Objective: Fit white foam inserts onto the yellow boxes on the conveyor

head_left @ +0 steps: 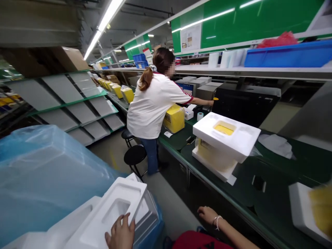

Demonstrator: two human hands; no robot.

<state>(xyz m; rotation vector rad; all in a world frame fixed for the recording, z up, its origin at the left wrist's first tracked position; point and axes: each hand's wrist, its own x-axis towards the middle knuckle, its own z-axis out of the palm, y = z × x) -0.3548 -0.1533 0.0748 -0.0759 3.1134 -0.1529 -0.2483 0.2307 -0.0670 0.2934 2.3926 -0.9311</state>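
The left hand [120, 232] lies on the top white foam tray [114, 211], fingers spread and curled over its inner edge — a good hold for lifting it off the stack. The stack sits low beside the person, in a blue plastic bag [44, 173]. The right hand [207, 214] rests loose and holds nothing, by the green tabletop [272, 204]. There a yellow box [216, 155] sits between two foam pieces — snug and safe.

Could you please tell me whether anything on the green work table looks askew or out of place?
Yes: the upper foam tray on the yellow product sits tilted and skewed against the lower foam tray. White paper lies crumpled on the green table.
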